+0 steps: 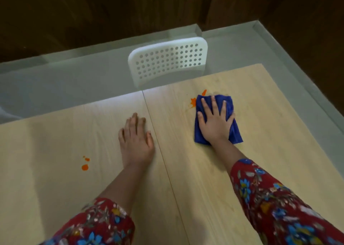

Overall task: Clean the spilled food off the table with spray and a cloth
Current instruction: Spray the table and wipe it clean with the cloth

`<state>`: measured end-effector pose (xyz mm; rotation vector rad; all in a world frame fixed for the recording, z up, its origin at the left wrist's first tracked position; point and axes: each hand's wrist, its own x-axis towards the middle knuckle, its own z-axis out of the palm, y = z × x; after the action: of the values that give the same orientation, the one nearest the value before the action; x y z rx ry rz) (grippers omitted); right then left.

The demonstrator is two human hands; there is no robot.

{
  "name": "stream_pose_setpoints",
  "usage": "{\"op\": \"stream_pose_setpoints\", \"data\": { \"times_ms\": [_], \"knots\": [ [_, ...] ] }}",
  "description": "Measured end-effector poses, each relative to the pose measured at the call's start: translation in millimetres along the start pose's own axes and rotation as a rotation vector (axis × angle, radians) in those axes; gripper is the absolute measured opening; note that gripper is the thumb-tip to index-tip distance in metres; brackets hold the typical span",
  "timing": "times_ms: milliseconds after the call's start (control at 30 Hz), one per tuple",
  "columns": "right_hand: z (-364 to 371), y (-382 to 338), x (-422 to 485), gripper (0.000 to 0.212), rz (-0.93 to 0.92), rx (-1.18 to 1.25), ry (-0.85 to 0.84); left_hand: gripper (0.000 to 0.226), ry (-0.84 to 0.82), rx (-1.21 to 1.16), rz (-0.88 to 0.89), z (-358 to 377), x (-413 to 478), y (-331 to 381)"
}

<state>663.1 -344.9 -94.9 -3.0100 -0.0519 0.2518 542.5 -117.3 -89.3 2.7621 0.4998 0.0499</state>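
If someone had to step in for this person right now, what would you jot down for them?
Right hand: pressing flat on the cloth, far right part of the table.
Left hand: resting flat on the table, holding nothing.
Done: hard to tell; wiping is under way.
Left: the spill at the cloth's left edge, and the drops left of the left hand.
No spray is in view.

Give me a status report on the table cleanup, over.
Right hand flat on blue cloth, left hand flat on table. Orange spill at cloth's far-left edge, more orange drops near left. Nothing blocking.
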Motion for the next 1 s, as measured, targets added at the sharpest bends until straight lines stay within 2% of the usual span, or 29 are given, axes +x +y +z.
{"op": "stream_pose_setpoints", "data": {
  "times_ms": [33,100,200,267,400,467,633,733,867,933,1000],
  "knots": [
    [-1.6,-11.0,11.7,0.055,0.008,0.014,-0.003,0.057,-0.013,0.005,-0.002,2.2,-2.2,1.2],
    [-2.9,-48.5,28.9,0.056,-0.09,0.004,-0.019,0.061,-0.031,0.003,-0.007,4.2,1.8,-0.7],
    [4.9,-88.4,2.5,0.056,-0.387,-0.02,-0.025,0.063,-0.012,0.027,-0.024,5.3,3.4,-1.1],
    [14.0,-90.3,-36.8,0.056,-0.54,-0.022,0.002,0.062,-0.006,0.045,-0.027,7.3,4.2,-1.3],
    [21.7,-70.7,-66.9,0.056,-0.624,-0.02,0.016,0.061,-0.028,0.052,-0.026,8.6,5.8,-1.0],
    [21.6,-85.5,-45.4,0.055,-0.626,-0.015,0.024,0.061,-0.023,0.051,-0.031,8.0,7.9,-0.8],
    [16.4,-156.7,29.2,0.053,-0.482,0.026,0.007,0.06,-0.041,0.045,-0.021,7.1,6.0,-1.1],
    [9.1,-171.1,41.7,0.052,-0.497,0.035,-0.019,0.057,-0.013,0.039,-0.039,5.7,7.1,-0.7],
    [6.1,-134.0,46.7,0.052,-0.558,0.046,-0.006,0.046,0.127,0.028,-0.069,3.0,32.4,18.6],
    [1.5,-104.8,64.8,0.052,-0.485,0.052,0.02,0.047,0.131,0.017,0.015,4.7,48.2,37.6],
    [-5.9,-68.4,90.0,0.051,-0.364,0.037,0.052,0.052,0.055,-0.018,0.156,10.4,65.1,63.1]
  ]
}}
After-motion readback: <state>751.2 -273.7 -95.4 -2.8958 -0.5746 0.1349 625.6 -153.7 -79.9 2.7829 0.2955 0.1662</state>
